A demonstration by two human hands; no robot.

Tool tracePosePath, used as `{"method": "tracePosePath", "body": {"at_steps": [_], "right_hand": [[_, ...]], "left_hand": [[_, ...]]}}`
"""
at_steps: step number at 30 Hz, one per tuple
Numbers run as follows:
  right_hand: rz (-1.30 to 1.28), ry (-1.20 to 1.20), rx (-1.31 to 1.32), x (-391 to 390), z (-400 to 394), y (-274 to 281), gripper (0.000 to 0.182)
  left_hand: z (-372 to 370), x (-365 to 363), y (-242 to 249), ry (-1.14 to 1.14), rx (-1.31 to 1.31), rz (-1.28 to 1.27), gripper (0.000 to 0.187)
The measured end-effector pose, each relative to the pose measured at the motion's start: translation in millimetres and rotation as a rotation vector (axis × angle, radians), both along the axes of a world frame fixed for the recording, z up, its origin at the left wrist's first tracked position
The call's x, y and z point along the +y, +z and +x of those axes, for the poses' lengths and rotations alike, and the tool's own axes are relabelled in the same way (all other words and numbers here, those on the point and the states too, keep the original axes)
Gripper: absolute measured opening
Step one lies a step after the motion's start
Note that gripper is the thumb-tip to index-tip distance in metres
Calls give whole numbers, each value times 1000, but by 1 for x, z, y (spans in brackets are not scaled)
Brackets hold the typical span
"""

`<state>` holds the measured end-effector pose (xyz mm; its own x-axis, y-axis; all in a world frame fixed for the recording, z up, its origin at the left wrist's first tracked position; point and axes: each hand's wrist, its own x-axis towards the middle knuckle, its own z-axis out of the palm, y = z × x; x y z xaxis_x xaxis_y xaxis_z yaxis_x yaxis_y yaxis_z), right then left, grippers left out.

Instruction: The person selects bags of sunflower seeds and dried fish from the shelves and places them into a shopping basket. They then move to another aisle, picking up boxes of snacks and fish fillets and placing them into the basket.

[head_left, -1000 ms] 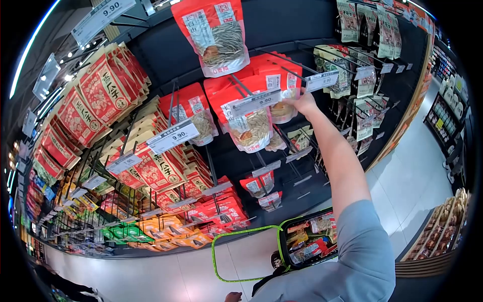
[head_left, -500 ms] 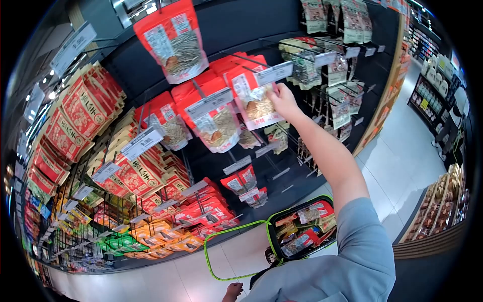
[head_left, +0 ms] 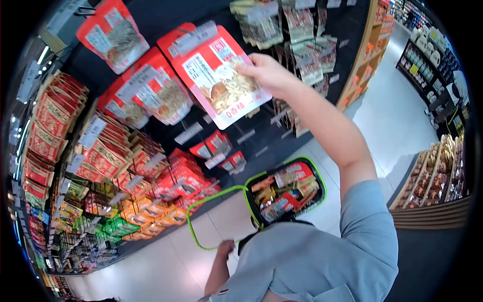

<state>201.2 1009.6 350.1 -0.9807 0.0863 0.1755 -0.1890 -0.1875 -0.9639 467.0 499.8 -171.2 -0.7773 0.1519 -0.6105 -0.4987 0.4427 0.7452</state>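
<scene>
My right hand (head_left: 259, 75) grips the right edge of a red and white snack pouch (head_left: 221, 80), with a clear window showing pale dried pieces. The pouch is tilted in front of the rack, its top partly behind a price tag (head_left: 193, 38). Low in the view, my left hand (head_left: 226, 247) is closed beside the lower edge of the green basket handle (head_left: 189, 221); what it holds, if anything, is hidden. A black shopping basket with a green rim (head_left: 323, 189) stands beside me, holding several packets.
Similar red pouches (head_left: 163, 95) hang on hooks to the left, with another (head_left: 114, 38) higher up. Green-and-white packets (head_left: 302, 25) hang at the right. Several red and orange packs (head_left: 183, 176) fill the lower rack. A slatted display (head_left: 427, 216) stands across the aisle.
The held pouch has come nearer and looks larger, as my right hand moved left and up in view. My left hand has risen in view, closer to the basket handle.
</scene>
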Motion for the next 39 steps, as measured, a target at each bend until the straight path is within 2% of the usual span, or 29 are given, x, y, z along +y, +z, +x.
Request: {"method": "tracePosePath", "body": {"at_steps": [1,2,3,4,5,6,8,9,10,12,14,15,16,18,20,23,25,26,28,30,31,32,33,34,35,36,38,39], "right_hand": [[-21,35,-9,4,9,-5,34],[-46,70,-23,8,17,-12,34],[-56,113,-32,12,27,-23,34],[-77,149,-48,14,40,-36,34],[-89,150,-90,13,59,-48,31],[-130,137,-142,14,73,-79,31],[15,162,-229,21,91,-135,28],[-8,175,-301,21,112,-153,25],[24,113,-354,20,128,-182,26],[-251,89,-448,12,161,-248,28],[-239,20,-645,7,191,-316,29],[-591,-65,-661,-3,212,-328,32],[-623,-60,-836,-3,229,-344,35],[-676,-51,-860,-18,266,-405,33],[-706,-25,-1094,-24,296,-413,33],[-801,-2,-1110,-29,318,-439,34],[-659,-63,-1155,-28,323,-454,33],[-671,-90,-1124,-26,323,-467,31],[-613,-192,-1145,-15,323,-481,30],[-421,-365,-1089,-2,319,-491,31],[-264,-444,-1076,4,320,-514,32],[-214,-510,-1079,15,316,-510,32],[-137,-568,-1086,22,318,-542,32],[-51,-683,-1091,33,312,-524,31],[92,-680,-1178,47,307,-512,32],[155,-772,-1176,53,307,-523,34],[308,-760,-1295,67,304,-549,34],[305,-749,-1297,72,302,-559,34]], "left_hand": [[-23,22,38,-11,-180,114,34],[-40,71,107,80,-138,123,40],[-54,100,140,122,-87,242,50],[-71,124,166,57,-47,240,58],[-82,154,201,70,-47,340,62],[-90,176,225,-29,49,467,54],[-103,213,253,-98,8,813,55],[-105,229,259,-104,-24,796,55],[-106,247,263,-105,-70,881,52],[-103,274,256,-114,-125,955,49],[-96,293,231,-46,-209,593,42],[-91,296,210,-78,-242,464,39],[-85,297,193,-91,-253,448,39],[-71,295,165,24,-519,427,38],[-57,282,132,-11,-571,319,39],[-43,282,123,-97,-620,139,43],[-37,290,129,-163,-590,-35,45],[-37,288,124,-157,-599,-46,45],[-35,283,114,-330,-459,-145,45],[-36,275,109,-344,-398,-173,43],[-38,269,106,-411,-362,-202,42],[-38,263,105,-479,-324,-230,42],[-38,261,111,-479,-318,-261,41],[-36,255,112,-473,-320,-266,41],[-34,247,111,-425,-307,-277,40],[-32,240,112,-377,-294,-290,40],[-28,227,117,-402,-340,-326,39],[-25,220,118,-392,-344,-344,39]]}}
